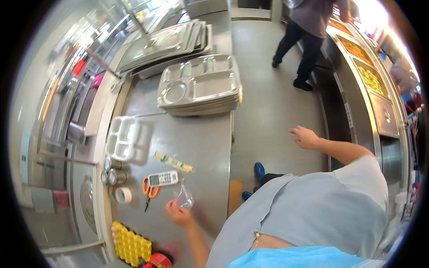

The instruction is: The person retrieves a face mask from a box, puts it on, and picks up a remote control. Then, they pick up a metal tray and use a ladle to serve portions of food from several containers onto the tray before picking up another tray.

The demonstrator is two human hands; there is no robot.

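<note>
in the head view, the left hand (178, 214) holds its grip pinched on a crumpled clear plastic piece (184, 197) above the metal bench (196, 143). near it lie a white handset (163, 178), orange-handled scissors (153, 192) and a printed paper strip (173, 161). the right hand (305, 137) hangs over the floor (268, 107), its fingers loosely spread. stacked metal trays (201, 85) sit farther up the bench.

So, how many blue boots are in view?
2. One boot is on the floor beside the counter; the other boot is lower in view, partly hidden.
</note>
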